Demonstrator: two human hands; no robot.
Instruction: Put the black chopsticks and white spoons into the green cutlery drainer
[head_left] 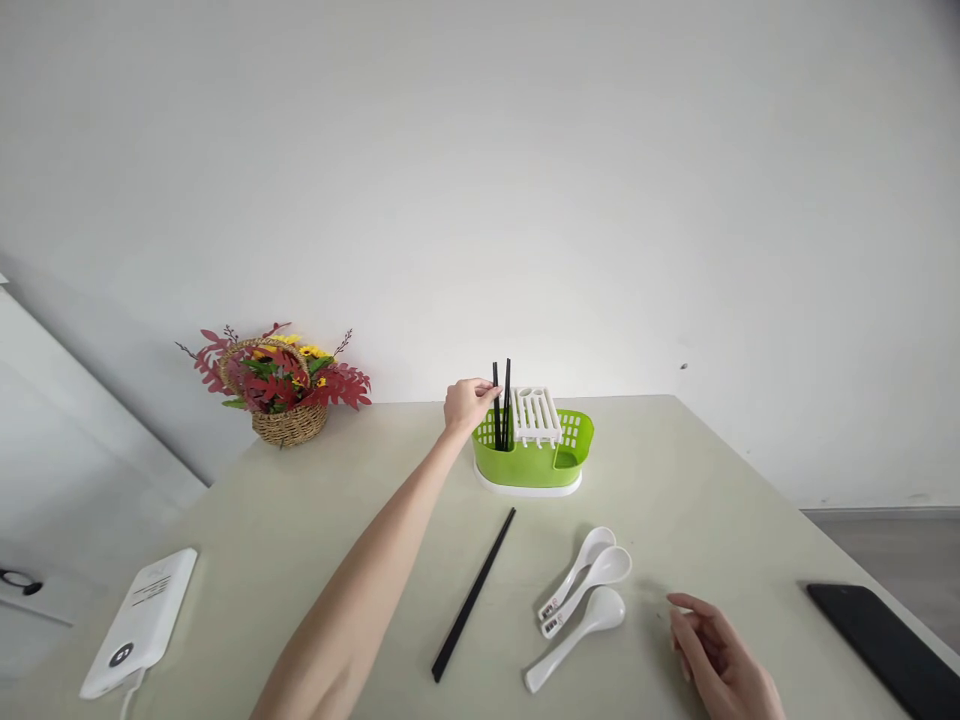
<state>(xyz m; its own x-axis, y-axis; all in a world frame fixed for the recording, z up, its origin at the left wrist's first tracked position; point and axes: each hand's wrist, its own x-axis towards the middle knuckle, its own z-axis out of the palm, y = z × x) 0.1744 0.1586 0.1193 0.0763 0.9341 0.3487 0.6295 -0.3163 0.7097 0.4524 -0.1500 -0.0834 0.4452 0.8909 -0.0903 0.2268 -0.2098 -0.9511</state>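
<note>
Left hand: grip pinched on an upright chopstick in the green basket, mid-frame. Loose chopstick (possibly a touching pair) lies below on the tabletop, slanting lower-left to upper-right, nearer it than the right hand, half-curled, apparently empty.

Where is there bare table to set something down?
Between the flower basket and the white power bank, and right of the green caddy, up to the black phone. Crowded: the front middle, with left forearm, loose chopsticks, white spoons and right hand.

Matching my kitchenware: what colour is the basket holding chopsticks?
The basket is bright green, in the head view.
</note>
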